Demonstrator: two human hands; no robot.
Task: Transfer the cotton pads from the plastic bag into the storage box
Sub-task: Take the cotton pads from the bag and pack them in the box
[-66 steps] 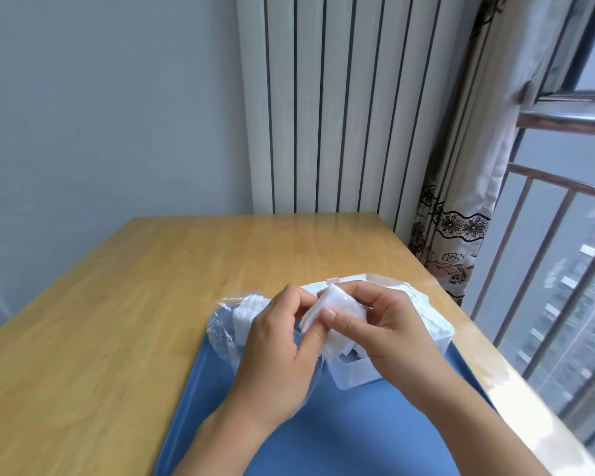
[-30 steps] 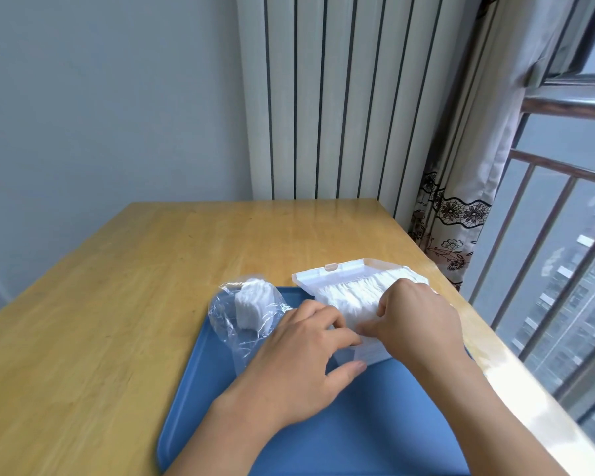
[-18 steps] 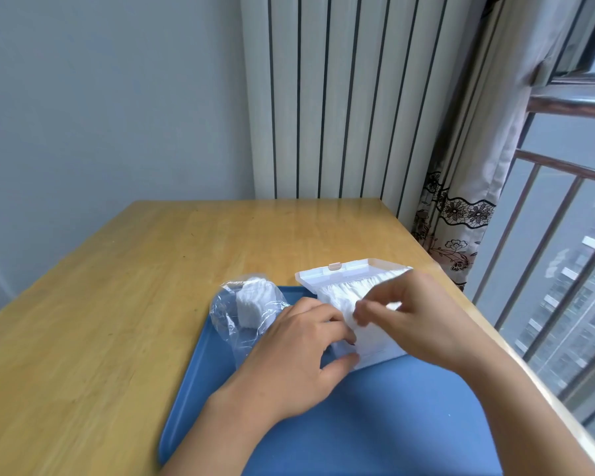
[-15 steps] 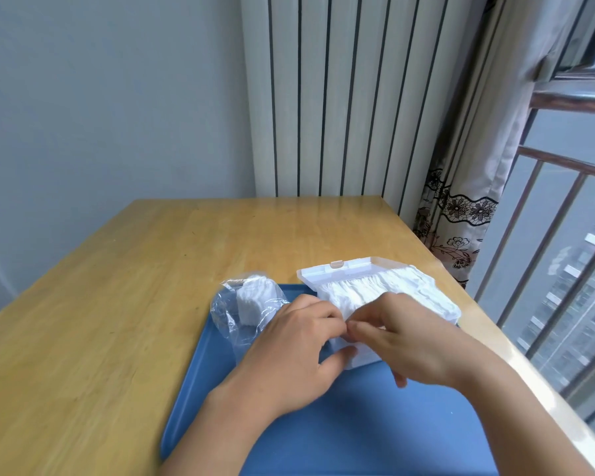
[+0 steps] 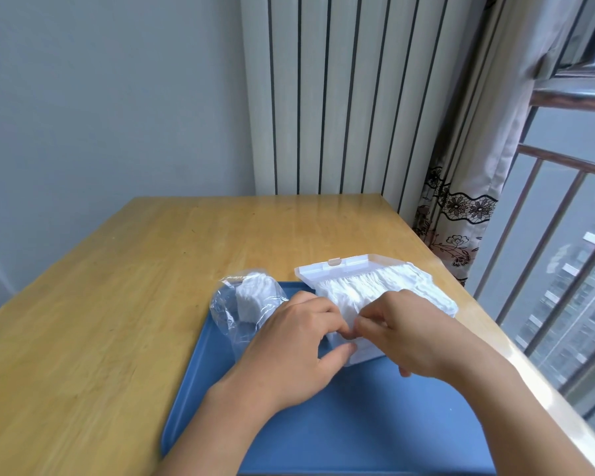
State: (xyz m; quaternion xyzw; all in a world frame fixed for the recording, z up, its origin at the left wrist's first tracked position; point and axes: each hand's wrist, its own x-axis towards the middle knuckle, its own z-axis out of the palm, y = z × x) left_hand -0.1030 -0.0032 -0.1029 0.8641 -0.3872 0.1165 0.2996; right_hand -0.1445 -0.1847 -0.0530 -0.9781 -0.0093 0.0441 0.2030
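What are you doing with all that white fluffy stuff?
A person is filling a white plastic storage box with white cotton pads. Both the left hand and right hand are at the row of pads in the box. A few pads remain inside the clear plastic bag on the blue tray.

Counter (image 5: 124, 304) wood, pale yellow, smooth, light sheen near far edge. Tray (image 5: 358, 424) blue plastic — matt, even surface. Plastic bag (image 5: 231, 314) thin clear film, crinkled, glossy highlights. Cotton pads (image 5: 368, 290) white, soft, fibrous, matt, edges ruffled. Storage box (image 5: 344, 267) white hard plastic, smooth, slightly translucent lid. Radiator (image 5: 340, 97) white painted metal, ribbed. Curtain (image 5: 461, 201) cloth — pale weave, dark lace-pattern band. Window railing (image 5: 564, 163) metal, brown, satin.
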